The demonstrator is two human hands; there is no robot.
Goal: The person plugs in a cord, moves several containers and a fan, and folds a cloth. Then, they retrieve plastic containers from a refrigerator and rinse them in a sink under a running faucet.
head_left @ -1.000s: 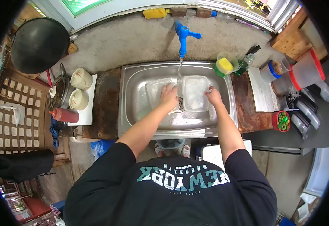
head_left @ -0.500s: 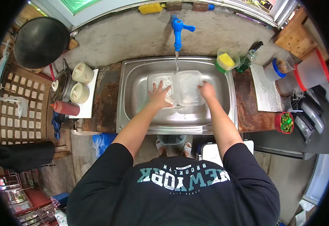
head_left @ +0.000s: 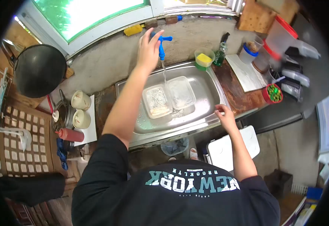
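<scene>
My left hand (head_left: 148, 52) is raised at the left side of the blue tap (head_left: 162, 49), its fingers stretched apart by the tap's top; whether they touch it is hard to see. Water runs from the tap into the steel sink (head_left: 198, 113). Two clear plastic containers lie side by side there: the left container (head_left: 157, 101) has water and whitish bits in it, the right container (head_left: 182, 92) looks wet. Over the sink's front right rim hovers my right hand (head_left: 225, 116), empty, with loosely bent fingers apart.
A tub with a yellow sponge (head_left: 204, 59) and a green bottle (head_left: 220, 54) stand behind the sink's right corner. Plastic containers and a red bowl (head_left: 273, 93) are farther right. On the left are two cream pots (head_left: 81, 100), a red squeeze bottle (head_left: 69, 134) and a wok (head_left: 40, 71).
My left hand has left the left container and risen to the tap. My right hand has let go of the right container and moved right to the sink's rim. The view has turned.
</scene>
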